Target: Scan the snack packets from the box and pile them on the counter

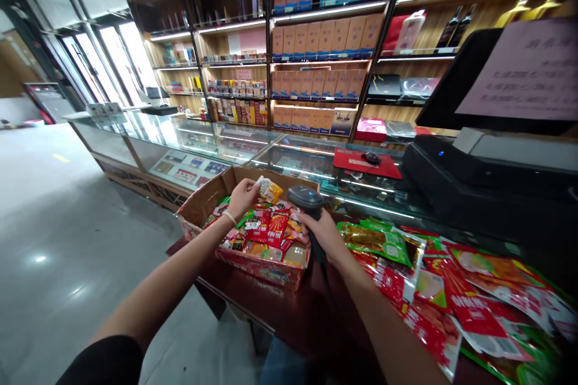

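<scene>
My left hand (242, 195) is closed on a small yellow snack packet (270, 190), held just above an open cardboard box (204, 200) full of red, green and yellow snack packets. My right hand (326, 234) grips the handle of a black barcode scanner (306, 199), whose head points toward the packet. The box sits on a dark wooden table (289, 313) in front of me.
Several large red and green snack bags (451, 295) lie spread over the table to the right. Behind stands a glass display counter (203, 138) with a black cash register (456, 174) and a red mat (361, 163). Shelves of boxed goods line the back wall. Grey floor lies at left.
</scene>
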### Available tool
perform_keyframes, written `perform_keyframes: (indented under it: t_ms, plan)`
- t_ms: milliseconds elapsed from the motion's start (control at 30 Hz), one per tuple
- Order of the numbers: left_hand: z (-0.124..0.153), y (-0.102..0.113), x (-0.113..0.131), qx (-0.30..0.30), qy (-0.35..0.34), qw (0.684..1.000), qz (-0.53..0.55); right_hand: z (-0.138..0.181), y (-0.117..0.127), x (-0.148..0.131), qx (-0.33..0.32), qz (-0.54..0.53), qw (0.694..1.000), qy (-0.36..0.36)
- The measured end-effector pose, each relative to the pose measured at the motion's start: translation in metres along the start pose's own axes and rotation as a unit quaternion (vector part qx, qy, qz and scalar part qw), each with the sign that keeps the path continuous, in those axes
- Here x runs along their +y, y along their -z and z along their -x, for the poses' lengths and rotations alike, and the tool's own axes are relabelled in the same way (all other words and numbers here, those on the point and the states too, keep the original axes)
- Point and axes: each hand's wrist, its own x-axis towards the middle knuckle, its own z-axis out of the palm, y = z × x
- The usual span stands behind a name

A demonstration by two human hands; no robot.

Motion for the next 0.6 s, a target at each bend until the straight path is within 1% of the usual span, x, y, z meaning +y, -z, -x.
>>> perform_keyframes:
  t_ms: [133, 267, 433, 533, 600]
  plan:
    - [-0.01, 0.006, -0.002, 0.05, -0.002, 0.992, 0.118, 0.003, 0.002, -0.005, -0.018, -0.012, 1.0, 0.006]
    - [-0.016, 0.011, -0.004, 0.049, -0.002, 0.979, 0.196, 0.012, 0.012, -0.019, -0.045, 0.029, 0.999, -0.003]
    - [-0.018, 0.009, -0.002, 0.055, -0.001, 0.974, 0.221, 0.024, 0.024, -0.037, -0.056, 0.071, 0.996, -0.011]
    - [-0.018, 0.007, -0.001, 0.059, 0.007, 0.976, 0.212, 0.026, 0.028, -0.041, -0.054, 0.083, 0.995, -0.023]
    - [-0.018, 0.007, -0.001, 0.057, -0.002, 0.978, 0.2, 0.026, 0.032, -0.042, -0.058, 0.081, 0.995, -0.012]
